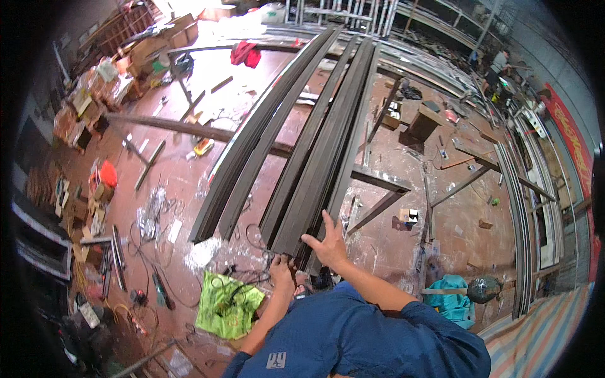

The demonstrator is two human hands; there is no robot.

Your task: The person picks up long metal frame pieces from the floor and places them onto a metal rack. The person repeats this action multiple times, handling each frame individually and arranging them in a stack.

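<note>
Beside reddish floor (pixel 381 252), your right hand (pixel 328 244) splayed over bars (pixel 318 170) running near-to-far, left hand (pixel 281 273) curled at near ends, hold unclear.

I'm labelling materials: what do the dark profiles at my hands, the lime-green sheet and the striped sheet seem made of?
Dark profiles: probably metal, matte dark brown finish; crisp edges and grooves. Lime-green sheet: likely thin glossy plastic, with crinkled highlights. Striped sheet: perhaps matte woven plastic or fabric; soft folds fit either.
</note>
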